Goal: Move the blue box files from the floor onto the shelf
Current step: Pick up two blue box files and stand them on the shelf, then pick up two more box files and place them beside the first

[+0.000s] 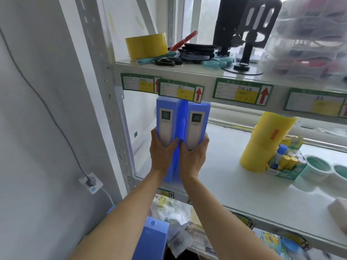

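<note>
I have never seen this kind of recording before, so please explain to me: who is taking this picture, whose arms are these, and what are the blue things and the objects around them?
No machine here: a person wears a camera on the head, so you see their own arms from above. The left hand and right hand each grip one of two blue box files, held upright side by side at the left end of a white middle shelf. Further right on it stand yellow rolls and a box of glue sticks. The upper shelf holds yellow tape and scissors. Another blue box file waits below, apparently on the floor.
</note>
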Demonstrator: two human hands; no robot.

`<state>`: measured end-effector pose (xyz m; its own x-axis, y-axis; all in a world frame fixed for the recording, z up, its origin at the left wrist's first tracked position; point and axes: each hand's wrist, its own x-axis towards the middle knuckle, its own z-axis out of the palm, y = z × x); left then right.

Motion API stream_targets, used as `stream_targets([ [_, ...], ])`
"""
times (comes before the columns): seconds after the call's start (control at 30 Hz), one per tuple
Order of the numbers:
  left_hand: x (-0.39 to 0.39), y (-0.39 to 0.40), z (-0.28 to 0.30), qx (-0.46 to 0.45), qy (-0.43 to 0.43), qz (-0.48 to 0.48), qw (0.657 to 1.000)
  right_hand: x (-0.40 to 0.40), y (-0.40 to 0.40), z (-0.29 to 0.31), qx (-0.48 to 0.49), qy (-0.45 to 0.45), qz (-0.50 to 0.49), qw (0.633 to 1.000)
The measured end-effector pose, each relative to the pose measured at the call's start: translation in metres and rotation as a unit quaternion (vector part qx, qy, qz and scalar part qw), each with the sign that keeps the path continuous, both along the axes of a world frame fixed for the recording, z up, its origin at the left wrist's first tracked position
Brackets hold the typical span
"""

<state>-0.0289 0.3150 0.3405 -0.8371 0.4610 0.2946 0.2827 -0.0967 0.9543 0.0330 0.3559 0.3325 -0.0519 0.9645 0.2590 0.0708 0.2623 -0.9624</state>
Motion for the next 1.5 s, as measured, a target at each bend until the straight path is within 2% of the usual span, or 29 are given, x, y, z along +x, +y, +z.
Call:
stream_targets([
  [0.4, -0.017, 0.005, -0.017, 0.0, -0.001, -0.048, 0.999, -0.007, -0.002, -0.018, 0.026, -0.056, -0.024, 0.998],
  [0.6, -0.02, -0.005, -0.022, 0.008, -0.033, -0.082, 0.996, -0.005, 0.0, -0.029, -0.002, -0.077, -0.014, 0.997],
  [1.03, -0.022, -0.022, -0.03, -0.042, -0.028, -0.086, 0.995, 0.016, -0.02, -0.03, -0.007, -0.108, -0.01, 0.994],
  [1.1, -0.018, -0.028, -0.033, -0.051, -0.03, -0.066, 0.996, 0.027, -0.033, -0.036, 0.002, -0.101, -0.025, 0.995],
  [1.17, -0.012, -0.042, -0.047, -0.048, -0.028, -0.005, 0.998, 0.038, -0.053, -0.049, 0.004, -0.1, -0.031, 0.994],
  [1.3, 0.011, -0.065, -0.061, 0.006, -0.034, 0.115, 0.993, 0.052, -0.085, -0.065, 0.058, -0.083, -0.04, 0.994],
  [1.4, 0.023, -0.094, -0.089, -0.004, -0.058, 0.171, 0.984, 0.049, -0.11, -0.092, 0.106, -0.13, 0.027, 0.985],
  [1.5, 0.027, -0.141, -0.141, -0.044, -0.126, 0.242, 0.961, 0.045, -0.139, -0.134, 0.102, -0.204, 0.144, 0.963],
])
